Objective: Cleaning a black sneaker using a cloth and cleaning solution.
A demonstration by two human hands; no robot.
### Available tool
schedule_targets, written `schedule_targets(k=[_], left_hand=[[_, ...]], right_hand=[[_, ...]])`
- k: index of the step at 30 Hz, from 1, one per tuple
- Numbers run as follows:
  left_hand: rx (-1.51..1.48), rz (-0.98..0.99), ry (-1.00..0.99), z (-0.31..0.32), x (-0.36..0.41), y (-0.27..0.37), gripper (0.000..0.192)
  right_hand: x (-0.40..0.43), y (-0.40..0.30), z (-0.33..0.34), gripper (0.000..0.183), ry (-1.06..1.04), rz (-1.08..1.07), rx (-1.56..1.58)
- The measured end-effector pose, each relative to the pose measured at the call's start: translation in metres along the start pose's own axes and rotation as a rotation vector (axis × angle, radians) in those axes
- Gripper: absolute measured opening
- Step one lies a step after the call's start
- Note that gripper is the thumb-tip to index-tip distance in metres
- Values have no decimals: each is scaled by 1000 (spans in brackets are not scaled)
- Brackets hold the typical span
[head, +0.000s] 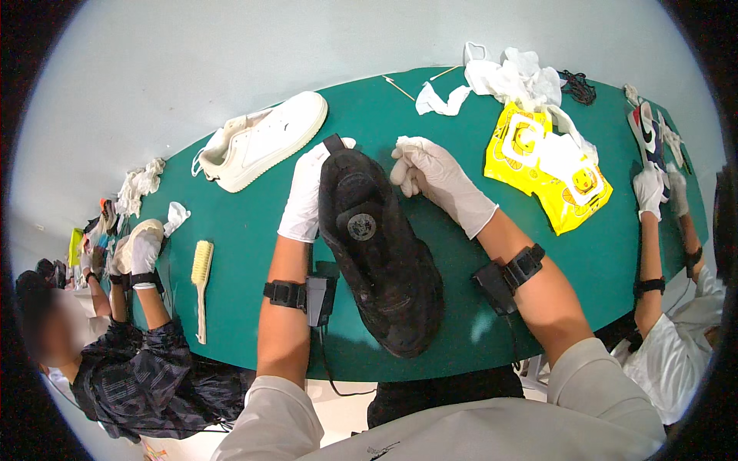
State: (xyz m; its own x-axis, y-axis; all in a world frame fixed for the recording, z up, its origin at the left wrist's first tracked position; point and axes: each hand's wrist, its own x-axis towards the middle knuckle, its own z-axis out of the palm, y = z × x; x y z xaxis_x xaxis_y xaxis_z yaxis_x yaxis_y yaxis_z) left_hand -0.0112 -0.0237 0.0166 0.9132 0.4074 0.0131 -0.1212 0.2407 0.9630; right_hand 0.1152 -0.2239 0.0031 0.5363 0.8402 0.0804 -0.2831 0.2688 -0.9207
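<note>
A black shoe (380,259) is held up before me, its heel end away from me and its toe towards me. My left hand (308,187), in a white glove, grips it at the heel beside the black pull tab; the shoe hides some of the fingers. Just right of the heel is my right hand (424,170), also gloved, with its fingers curled; whether something small is between them cannot be told. A white shoe (271,138) lies on its side at the back left. Left of my left forearm, a brush (202,271) with pale bristles rests on the green table (242,322).
Yellow wipes packs (548,167) lie to the right, crumpled white wipes (513,75) and black laces (578,87) behind them. Cotton swabs (399,87) are at the back edge. Co-workers with gloved hands handle a pale shoe (144,230) at left and a dark-and-white shoe (648,132) at right.
</note>
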Motion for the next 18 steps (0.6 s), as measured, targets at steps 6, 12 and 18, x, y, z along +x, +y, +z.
schedule_targets(k=[6, 12, 18], left_hand=[[1, 15, -18, 1, 1, -1, 30], [44, 17, 8, -1, 0, -1, 30], [8, 18, -26, -1, 0, 0, 30]], right_hand=[[-2, -5, 0, 37, 13, 51, 33], [-8, -15, 9, 35, 46, 30, 54], [-7, -12, 8, 26, 82, 40, -23]])
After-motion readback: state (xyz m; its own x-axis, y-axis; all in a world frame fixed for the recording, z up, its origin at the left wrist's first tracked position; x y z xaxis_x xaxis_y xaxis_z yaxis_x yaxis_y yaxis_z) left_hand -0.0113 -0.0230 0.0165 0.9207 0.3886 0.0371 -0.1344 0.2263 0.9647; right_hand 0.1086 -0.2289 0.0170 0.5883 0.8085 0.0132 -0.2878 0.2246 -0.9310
